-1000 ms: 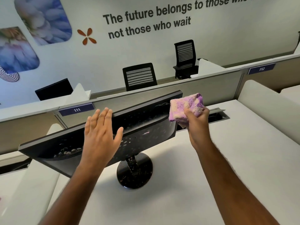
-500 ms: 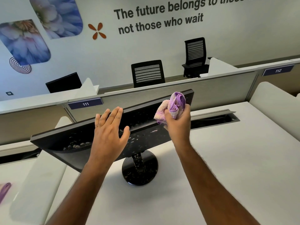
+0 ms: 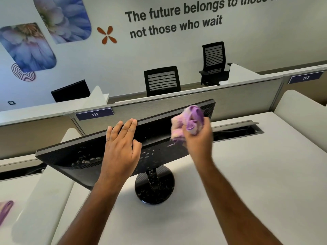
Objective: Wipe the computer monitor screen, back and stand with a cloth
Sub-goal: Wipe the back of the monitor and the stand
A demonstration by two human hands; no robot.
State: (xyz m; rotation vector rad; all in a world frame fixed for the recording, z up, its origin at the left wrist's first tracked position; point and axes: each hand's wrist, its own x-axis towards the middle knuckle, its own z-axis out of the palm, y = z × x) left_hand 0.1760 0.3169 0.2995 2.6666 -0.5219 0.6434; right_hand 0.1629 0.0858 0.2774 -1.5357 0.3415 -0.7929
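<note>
A black monitor (image 3: 74,156) stands on the white desk with its back toward me, speckled with dust and debris. Its round black stand base (image 3: 154,191) is dirty too. The screen side is hidden. My left hand (image 3: 122,149) lies flat with straight fingers against the upper back, fingertips at the top edge. My right hand (image 3: 198,138) grips a crumpled pink and purple cloth (image 3: 187,121) and presses it on the back of the monitor near its right end.
A grey partition (image 3: 238,96) labelled 111 and 112 runs behind the monitor. An open cable slot (image 3: 237,131) lies in the desk to the right. White side dividers (image 3: 40,200) flank the desk. Another purple cloth (image 3: 5,211) shows at the far left. Black chairs (image 3: 161,80) stand beyond.
My right hand brought the cloth from beside the monitor's right edge onto its back. My left hand has settled flat on the upper back of the monitor.
</note>
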